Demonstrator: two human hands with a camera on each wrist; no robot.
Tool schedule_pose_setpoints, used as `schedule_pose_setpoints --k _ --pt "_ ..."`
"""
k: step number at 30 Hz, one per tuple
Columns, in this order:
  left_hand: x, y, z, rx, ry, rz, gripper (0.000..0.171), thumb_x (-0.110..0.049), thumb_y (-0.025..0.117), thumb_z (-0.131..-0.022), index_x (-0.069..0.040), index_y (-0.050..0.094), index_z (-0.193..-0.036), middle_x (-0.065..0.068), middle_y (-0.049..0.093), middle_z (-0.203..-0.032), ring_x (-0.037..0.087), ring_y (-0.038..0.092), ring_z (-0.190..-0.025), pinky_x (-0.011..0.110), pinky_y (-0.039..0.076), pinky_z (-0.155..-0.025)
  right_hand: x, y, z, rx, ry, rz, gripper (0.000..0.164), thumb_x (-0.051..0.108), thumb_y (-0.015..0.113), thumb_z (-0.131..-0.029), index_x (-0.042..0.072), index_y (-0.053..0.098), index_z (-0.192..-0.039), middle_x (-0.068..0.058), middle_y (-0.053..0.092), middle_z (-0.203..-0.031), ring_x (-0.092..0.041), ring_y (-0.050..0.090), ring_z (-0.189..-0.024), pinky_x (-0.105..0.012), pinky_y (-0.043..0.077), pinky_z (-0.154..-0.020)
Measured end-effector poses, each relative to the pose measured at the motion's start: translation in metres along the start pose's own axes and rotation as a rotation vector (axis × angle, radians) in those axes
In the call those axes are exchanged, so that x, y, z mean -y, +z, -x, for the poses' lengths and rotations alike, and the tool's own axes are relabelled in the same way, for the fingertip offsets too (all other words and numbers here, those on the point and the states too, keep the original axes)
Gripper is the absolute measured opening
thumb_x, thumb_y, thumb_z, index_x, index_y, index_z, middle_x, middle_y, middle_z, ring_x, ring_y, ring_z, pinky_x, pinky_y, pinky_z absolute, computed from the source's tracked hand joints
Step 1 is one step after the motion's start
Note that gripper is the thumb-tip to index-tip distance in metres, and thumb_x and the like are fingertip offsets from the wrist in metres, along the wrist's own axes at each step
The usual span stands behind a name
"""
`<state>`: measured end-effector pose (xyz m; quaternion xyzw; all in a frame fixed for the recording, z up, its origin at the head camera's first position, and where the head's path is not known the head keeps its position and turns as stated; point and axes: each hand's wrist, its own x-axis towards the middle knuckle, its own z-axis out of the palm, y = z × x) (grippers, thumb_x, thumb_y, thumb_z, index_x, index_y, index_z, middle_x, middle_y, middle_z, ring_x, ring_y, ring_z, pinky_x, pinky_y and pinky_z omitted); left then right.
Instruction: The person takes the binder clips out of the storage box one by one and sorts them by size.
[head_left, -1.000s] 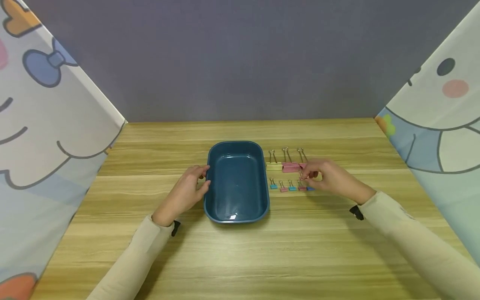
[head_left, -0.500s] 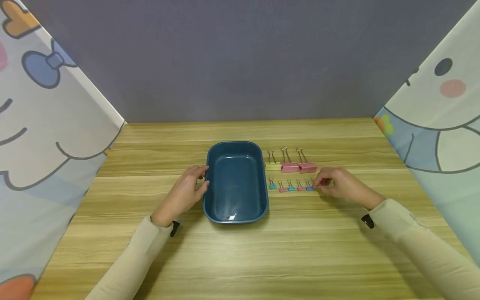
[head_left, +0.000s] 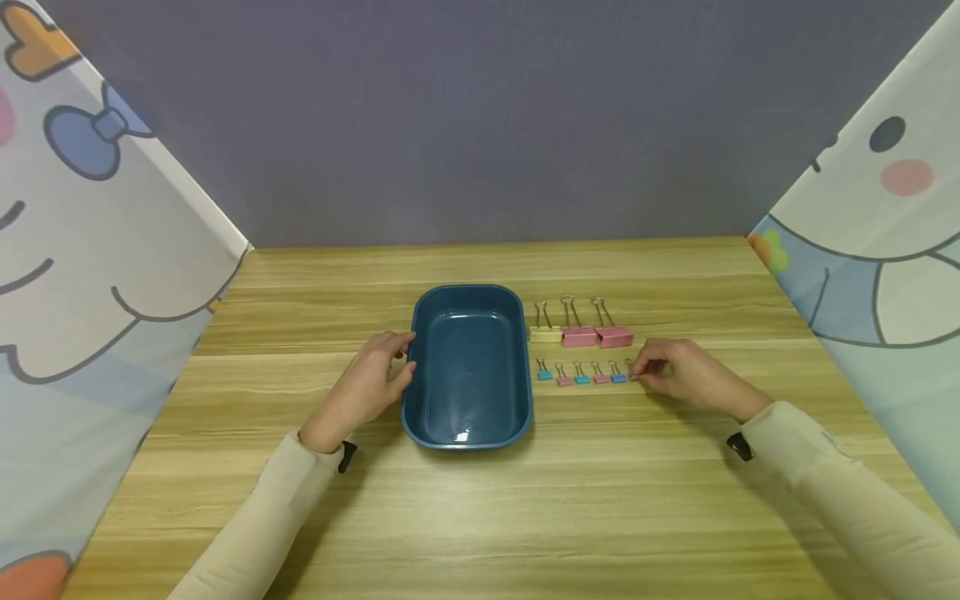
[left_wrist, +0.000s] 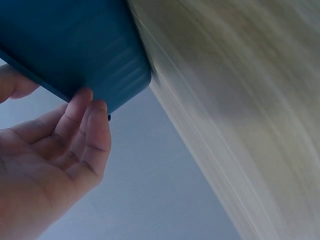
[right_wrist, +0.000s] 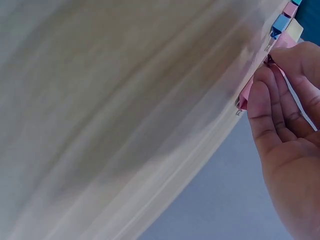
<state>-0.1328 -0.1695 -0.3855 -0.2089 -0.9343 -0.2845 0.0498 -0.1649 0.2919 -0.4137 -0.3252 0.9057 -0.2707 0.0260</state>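
Observation:
My left hand is at the left side of a dark blue rectangular tray. Its relaxed fingertips touch the wall of the tray in the left wrist view. At the right end of a row of small binder clips, my right hand pinches one more small binder clip low over the tabletop. This clip looks pink and is mostly covered by the fingers. The row holds teal, pink and blue clips, with a blue binder clip nearest the right hand.
Behind the small row stand larger binder clips: a yellow one and two pink ones, the middle pink clip and the right pink clip. The wooden table ends at a grey back panel. Printed cloths flank it.
My right hand has moved right with the small binder clip, from above the row to its right end, and lowered it. The tray has shifted slightly left. My left hand stays nearly still.

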Motion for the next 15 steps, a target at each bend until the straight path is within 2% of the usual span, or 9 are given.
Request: schedule_pose_setpoints --k 9,12,15 --pt "0.000 0.000 0.002 0.002 -0.011 -0.015 0.045 -0.009 0.062 -0.089 0.007 0.051 -0.129 0.014 0.057 -0.105 0.027 0.051 -0.098 0.040 0.046 -0.079 -0.003 0.001 0.002 0.012 -0.029 -0.019 0.028 -0.010 0.072 -0.073 0.015 0.068 -0.083 0.007 0.061 -0.085 -0.009 0.058 -0.077 -0.026 0.051 -0.063" --pt "-0.004 -0.005 0.003 -0.026 -0.026 -0.060 0.050 -0.018 0.062 -0.091 0.004 0.048 -0.133 0.017 0.055 -0.115 0.031 0.049 -0.106 0.046 0.044 -0.086 0.002 -0.002 0.000 -0.070 -0.059 0.026 0.025 -0.007 0.075 -0.073 0.016 0.067 -0.082 0.009 0.060 -0.083 -0.006 0.056 -0.073 -0.025 0.050 -0.061" --pt "-0.012 -0.013 -0.003 -0.061 -0.028 -0.126 0.060 -0.034 0.059 -0.093 -0.001 0.041 -0.140 0.019 0.047 -0.130 0.035 0.043 -0.117 0.050 0.039 -0.093 0.019 -0.010 -0.008 -0.198 -0.096 0.093 0.022 -0.003 0.076 -0.073 0.014 0.067 -0.083 0.007 0.062 -0.084 -0.009 0.057 -0.073 -0.030 0.051 -0.063"
